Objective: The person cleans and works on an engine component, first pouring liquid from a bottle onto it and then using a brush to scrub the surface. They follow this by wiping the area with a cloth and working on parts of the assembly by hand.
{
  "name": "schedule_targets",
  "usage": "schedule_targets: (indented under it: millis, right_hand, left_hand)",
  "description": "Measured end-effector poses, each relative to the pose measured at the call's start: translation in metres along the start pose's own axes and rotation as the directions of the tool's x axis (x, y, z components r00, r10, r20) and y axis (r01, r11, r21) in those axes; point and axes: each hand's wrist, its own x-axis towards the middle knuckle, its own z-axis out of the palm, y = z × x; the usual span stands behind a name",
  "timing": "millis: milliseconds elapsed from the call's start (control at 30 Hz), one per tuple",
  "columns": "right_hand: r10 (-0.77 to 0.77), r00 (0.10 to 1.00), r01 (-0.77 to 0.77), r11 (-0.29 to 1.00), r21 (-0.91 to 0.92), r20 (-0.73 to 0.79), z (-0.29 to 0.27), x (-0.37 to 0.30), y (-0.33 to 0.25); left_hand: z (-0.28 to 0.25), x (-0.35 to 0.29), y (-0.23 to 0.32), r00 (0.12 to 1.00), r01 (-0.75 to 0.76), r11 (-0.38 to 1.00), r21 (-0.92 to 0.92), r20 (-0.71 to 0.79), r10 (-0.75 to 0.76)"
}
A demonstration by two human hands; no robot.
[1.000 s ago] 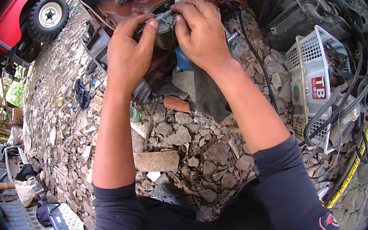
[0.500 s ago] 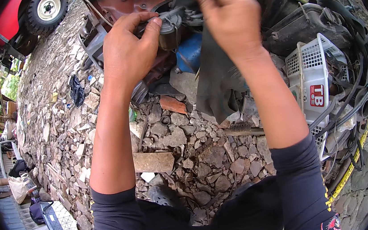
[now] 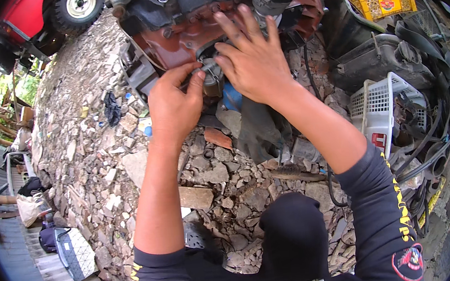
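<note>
A red-brown engine block [image 3: 171, 43] with a black top cover [image 3: 194, 4] lies ahead of me. A small dark cylindrical part with a grey top [image 3: 212, 82] sticks out of its near side. My left hand [image 3: 176, 103] has thumb and forefinger closed at that part's left edge; what they pinch is mostly hidden. With fingers spread, my right hand [image 3: 256, 63] rests over the block, its thumb near the part's right side. Below the hands, a blue rounded part [image 3: 231, 98] peeks out above a dark grey rag-like sheet [image 3: 260, 134].
Rubble and stones [image 3: 212, 175] cover the ground. To the right stand a white plastic crate [image 3: 377, 102], a black tank-like case [image 3: 382, 66], a yellow crate [image 3: 386, 4] and tangled hoses [image 3: 438, 134]. A red vehicle's wheel [image 3: 79, 3] shows at the far left.
My view has shifted, showing more of the engine. My right hand has come down from a blurred motion above the part and spread its fingers. The left stays at the cylindrical part.
</note>
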Motion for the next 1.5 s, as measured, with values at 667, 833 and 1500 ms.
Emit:
schedule_targets:
  millis: [667, 833, 1500]
  right_hand:
    - [0.011, 1.0, -0.007, 0.969, 0.246, -0.016, 0.004, -0.066, 0.019]
    - [0.163, 0.974, -0.108, 0.944, 0.311, -0.155, 0.007, -0.078, 0.019]
    - [0.771, 0.629, -0.636, 0.583, 0.506, -0.098, 0.04, 0.006, 0.114]
  left_hand:
    - [-0.01, 0.014, 0.041, 0.95, 0.255, 0.917, 0.306, 0.094, -0.296]
    - [0.003, 0.013, 0.04, 0.959, 0.252, 0.928, 0.275, 0.055, -0.277]
    - [0.015, 0.004, 0.038, 0.984, 0.179, 0.956, 0.233, -0.063, -0.168]
